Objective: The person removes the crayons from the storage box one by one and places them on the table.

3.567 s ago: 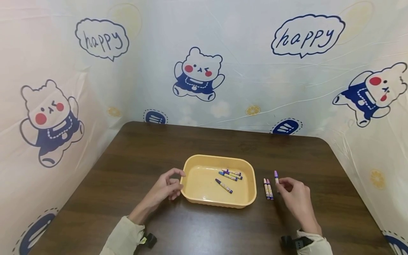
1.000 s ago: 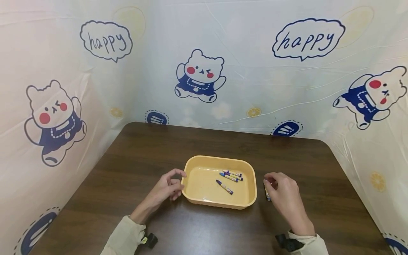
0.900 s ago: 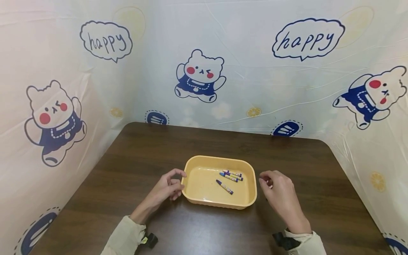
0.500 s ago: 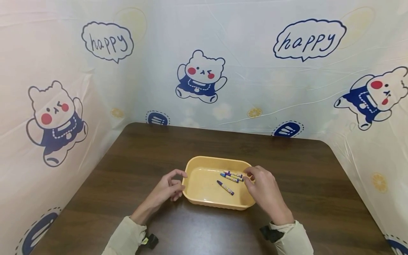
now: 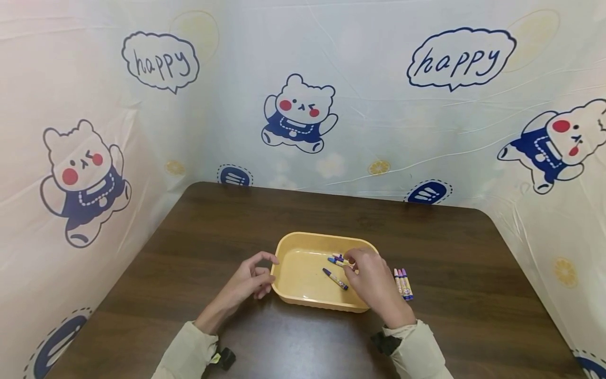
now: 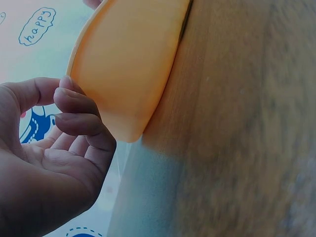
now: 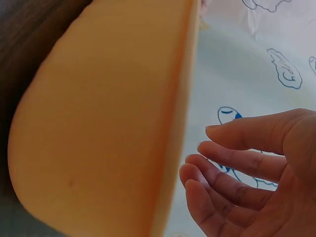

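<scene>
A yellow tray (image 5: 298, 300) stands mid-table, with my left hand (image 5: 251, 276) at its left rim. In the left wrist view, thumb and index fingertips (image 6: 67, 83) meet at the rim while the other fingers curl below. Reaching over the tray's right side, my right hand (image 5: 374, 279) has its fingertips close over a blue-tipped crayon (image 5: 334, 262). Other crayons there are partly hidden by this hand. A dark-tipped crayon (image 5: 335, 279) lies nearer the tray's front. In the right wrist view, the right thumb (image 7: 237, 133) and fingers stand apart, with nothing between them.
To the right of the tray, three crayons (image 5: 403, 284) with pink and purple tips lie side by side on the brown table (image 5: 227, 221). A curtain with printed bears (image 5: 298, 113) closes off the back and both sides.
My right hand set the purple crayon beside two others on the table, let go, and moved left over the tray. The left hand stayed at the rim.
</scene>
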Action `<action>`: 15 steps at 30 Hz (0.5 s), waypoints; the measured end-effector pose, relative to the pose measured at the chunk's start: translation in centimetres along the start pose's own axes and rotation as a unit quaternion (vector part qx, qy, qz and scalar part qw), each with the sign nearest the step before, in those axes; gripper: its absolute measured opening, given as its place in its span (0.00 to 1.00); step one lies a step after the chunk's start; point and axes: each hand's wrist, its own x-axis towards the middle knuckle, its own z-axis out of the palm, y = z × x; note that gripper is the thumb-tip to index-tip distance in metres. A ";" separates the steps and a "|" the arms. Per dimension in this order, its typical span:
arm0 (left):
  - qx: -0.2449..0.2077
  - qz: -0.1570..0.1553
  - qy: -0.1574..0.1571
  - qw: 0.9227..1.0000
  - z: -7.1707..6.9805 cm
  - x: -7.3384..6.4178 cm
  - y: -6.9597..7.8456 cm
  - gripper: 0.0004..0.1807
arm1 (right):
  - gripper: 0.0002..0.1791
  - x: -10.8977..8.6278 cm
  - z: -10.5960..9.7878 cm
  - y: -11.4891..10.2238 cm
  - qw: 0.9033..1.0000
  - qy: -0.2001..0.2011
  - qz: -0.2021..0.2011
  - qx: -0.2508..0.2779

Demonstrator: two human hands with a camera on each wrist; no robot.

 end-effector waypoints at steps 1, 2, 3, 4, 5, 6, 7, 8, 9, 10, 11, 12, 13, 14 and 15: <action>-0.001 0.000 0.000 1.000 0.0 0.0 0.0 0.19 | 0.07 0.1 0.2 -0.1 1.000 -0.001 -0.004 -0.001; -0.001 0.000 0.000 1.000 0.0 0.0 0.0 0.19 | 0.07 0.1 0.5 -0.1 1.000 -0.001 -0.009 0.000; -0.001 -0.001 0.001 1.000 0.0 0.0 0.1 0.19 | 0.07 0.2 0.7 -0.1 1.000 -0.002 -0.014 0.001; -0.001 -0.001 0.001 1.000 0.0 0.0 0.1 0.19 | 0.07 0.3 1.0 -0.1 1.000 -0.004 -0.019 0.002; -0.001 -0.001 0.001 1.000 0.0 0.0 0.1 0.19 | 0.07 0.4 1.3 -0.1 1.000 -0.005 -0.023 0.001; 0.000 -0.002 0.002 1.000 -0.1 0.0 0.1 0.19 | 0.07 0.4 1.6 -0.1 1.000 -0.005 -0.027 0.000; 0.002 -0.002 0.002 1.000 -0.1 0.0 0.0 0.19 | 0.08 0.5 1.8 -0.1 1.000 -0.006 -0.030 -0.001; 0.003 -0.002 0.002 1.000 -0.1 0.0 0.0 0.19 | 0.08 0.5 2.1 -0.1 0.999 -0.007 -0.033 -0.002; 0.004 -0.003 0.002 1.000 -0.1 0.0 0.0 0.19 | 0.08 0.6 2.4 -0.1 0.999 -0.008 -0.036 -0.005; 0.005 -0.003 0.003 1.000 -0.1 0.0 -0.1 0.19 | 0.08 0.6 2.6 -0.1 0.999 -0.011 -0.038 -0.009; 0.006 -0.003 0.003 1.000 -0.1 0.0 -0.1 0.19 | 0.08 0.6 2.9 -0.1 0.999 -0.014 -0.037 -0.013; 0.007 -0.003 0.004 1.000 -0.1 0.0 -0.1 0.19 | 0.08 0.6 3.1 0.0 0.999 -0.019 -0.037 -0.017; 0.008 -0.004 0.004 1.000 -0.1 0.0 -0.1 0.19 | 0.08 0.6 3.3 0.0 0.999 -0.025 -0.033 -0.020; 0.007 -0.004 0.003 1.000 -0.1 0.0 -0.1 0.20 | 0.08 0.5 3.5 0.1 0.999 -0.032 -0.028 -0.021; 0.006 -0.004 0.003 1.000 -0.1 0.0 -0.2 0.20 | 0.08 0.5 3.8 0.2 0.999 -0.038 -0.023 -0.022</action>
